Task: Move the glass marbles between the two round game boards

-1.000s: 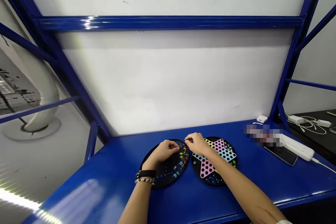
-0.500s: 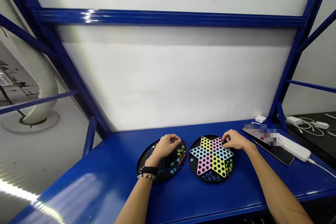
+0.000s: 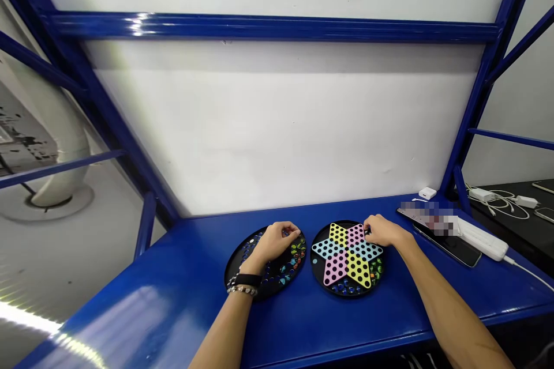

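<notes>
Two round black trays stand side by side on a blue shelf. On the right one, a Chinese checkers board (image 3: 347, 255) carries a six-pointed star in yellow, pink and pale blue with dark holes. Green marbles (image 3: 377, 270) and blue marbles (image 3: 346, 286) lie along its rim. My right hand (image 3: 381, 230) is at this board's upper right edge, fingers curled closed; what they grip is hidden. Over the left tray (image 3: 270, 288), my left hand (image 3: 277, 240) is bent with thumb and fingers pinched near its upper right rim. Several coloured marbles (image 3: 298, 252) lie in that tray.
Right of the board lie phones (image 3: 450, 245) and a white power strip (image 3: 482, 238) with a cable. A small white case (image 3: 427, 193) sits near the back. Blue frame posts (image 3: 465, 138) and a white back panel (image 3: 277, 127) enclose the shelf.
The view has shifted slightly. My right hand's fingers have curled further down at the board's upper right edge. My left hand has stayed almost still over its tray.
</notes>
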